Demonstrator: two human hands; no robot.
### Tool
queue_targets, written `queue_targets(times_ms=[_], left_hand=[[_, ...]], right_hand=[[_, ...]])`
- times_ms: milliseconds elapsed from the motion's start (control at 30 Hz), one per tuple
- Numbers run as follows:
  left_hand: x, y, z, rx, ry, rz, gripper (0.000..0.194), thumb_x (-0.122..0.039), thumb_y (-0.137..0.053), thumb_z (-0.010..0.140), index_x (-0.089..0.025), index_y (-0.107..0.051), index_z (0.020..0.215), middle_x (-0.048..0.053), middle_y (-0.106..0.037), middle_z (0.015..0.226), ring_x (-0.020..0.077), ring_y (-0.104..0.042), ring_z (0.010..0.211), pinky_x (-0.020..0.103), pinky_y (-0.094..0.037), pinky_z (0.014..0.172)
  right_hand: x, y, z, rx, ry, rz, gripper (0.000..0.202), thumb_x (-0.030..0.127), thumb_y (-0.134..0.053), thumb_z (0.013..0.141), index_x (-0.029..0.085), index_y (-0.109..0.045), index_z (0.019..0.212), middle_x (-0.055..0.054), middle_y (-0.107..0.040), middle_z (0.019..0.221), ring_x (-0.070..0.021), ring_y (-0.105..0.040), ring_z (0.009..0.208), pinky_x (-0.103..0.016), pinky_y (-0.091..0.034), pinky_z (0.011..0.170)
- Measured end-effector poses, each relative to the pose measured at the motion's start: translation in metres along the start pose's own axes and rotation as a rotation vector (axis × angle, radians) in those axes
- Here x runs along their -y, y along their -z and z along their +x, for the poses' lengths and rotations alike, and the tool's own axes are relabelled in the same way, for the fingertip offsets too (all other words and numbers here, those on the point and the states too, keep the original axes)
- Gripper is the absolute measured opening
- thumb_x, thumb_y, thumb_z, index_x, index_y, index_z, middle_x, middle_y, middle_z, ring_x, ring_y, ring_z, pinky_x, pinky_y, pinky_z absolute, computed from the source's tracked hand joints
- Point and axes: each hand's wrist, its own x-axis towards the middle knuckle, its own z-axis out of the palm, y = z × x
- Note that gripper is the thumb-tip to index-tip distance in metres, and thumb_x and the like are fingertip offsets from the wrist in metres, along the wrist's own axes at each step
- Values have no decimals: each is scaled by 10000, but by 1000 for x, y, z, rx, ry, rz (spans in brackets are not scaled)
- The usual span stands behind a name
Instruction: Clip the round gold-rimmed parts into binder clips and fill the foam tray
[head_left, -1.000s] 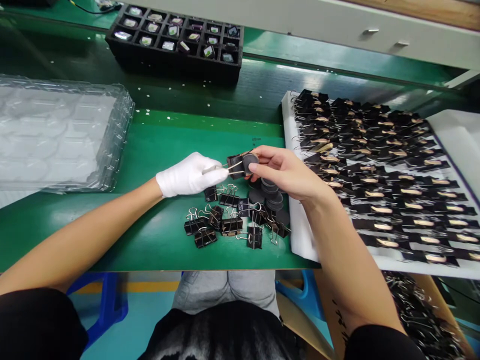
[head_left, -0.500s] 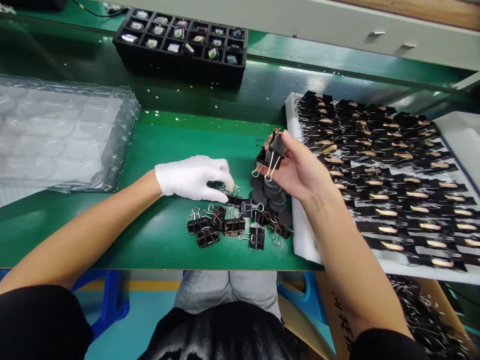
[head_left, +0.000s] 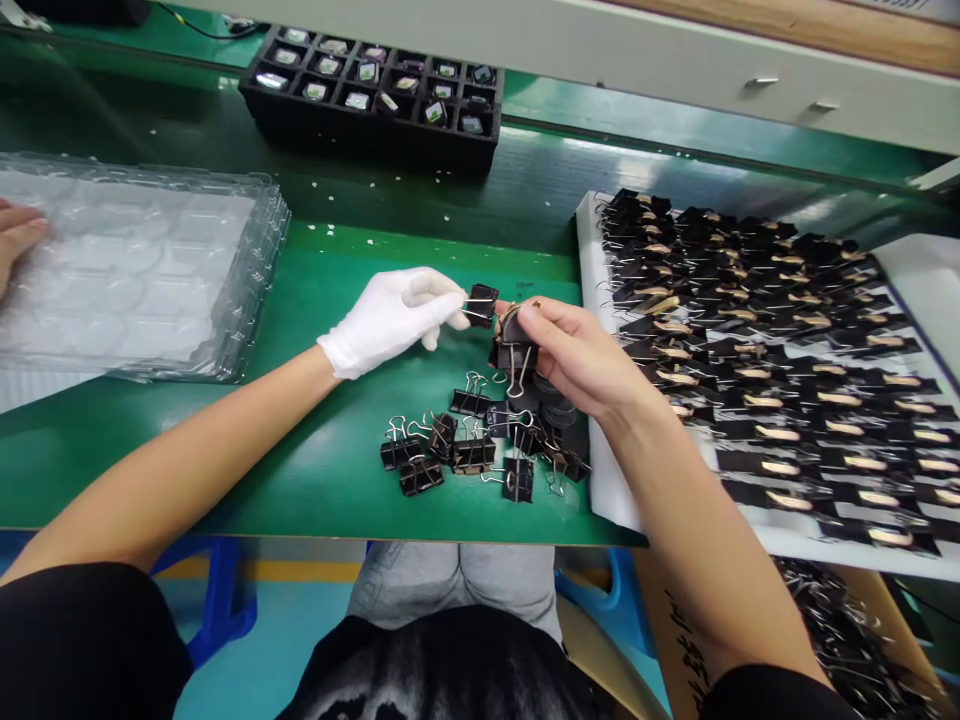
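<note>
My left hand [head_left: 405,315], in a white glove, pinches a black binder clip [head_left: 482,305] by its wire handles. Its black body points toward my right hand [head_left: 581,355], which is bare and closed around a dark round disc [head_left: 516,330] with a tan edge. Another binder clip [head_left: 516,362] is clamped on that disc, its wire handles hanging down. Below my hands, several loose binder clips [head_left: 474,455] lie in a heap on the green table [head_left: 315,450]. Dark round discs [head_left: 559,410] are stacked under my right hand, partly covered by it.
On the right, a white foam tray [head_left: 589,250] holds rows of clipped discs [head_left: 750,340]. Clear plastic trays [head_left: 150,260] stand at left, with another person's hand [head_left: 16,240] on them. A black compartment box [head_left: 367,130] sits behind. A carton of clips [head_left: 847,630] is below right.
My left hand has lifted a binder clip from the heap and brought it up beside the disc. My right hand has lowered and turned the disc slightly. Another person's hand has appeared at left.
</note>
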Motion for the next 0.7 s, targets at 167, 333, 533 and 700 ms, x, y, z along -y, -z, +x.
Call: queue_targets(times_ms=[167,333,533,700], left_hand=[[-5,-11,-8,53,52,27,309,-466,-717,872,-166,-646,877,39,-742,715,82,-579,483,235,-484,517],[-3,-10,-8,-3,-12,259,370,-522,-717,817,-199,-543,776,-12,-631,651,108,-568,555,249,-429,529],[2,-6,-7,-34,-41,472,397,-465,-728,773,-201,-562,1019,-64,-553,658,119,-505,592,265,-385,584],[-3,-4,-7,129,-78,494,369,-548,-618,798,-205,-515,709,-48,-475,603,105,-389,573,268,-307,556]], right_hand=[[-10,-1,3,7,115,-147,379,614,-768,859,235,-768,858,-13,-705,884,-163,-621,835,-299,-509,767],[-7,-3,4,-32,129,-174,423,643,-814,790,224,-779,837,-5,-691,792,-139,-571,723,-279,-464,676],[-4,-4,4,-55,164,-222,469,680,-810,765,219,-796,850,-18,-706,814,-144,-568,726,-275,-459,660],[-2,-4,3,-37,175,-274,499,703,-822,732,213,-787,823,-7,-671,749,-141,-547,696,-278,-447,645]])
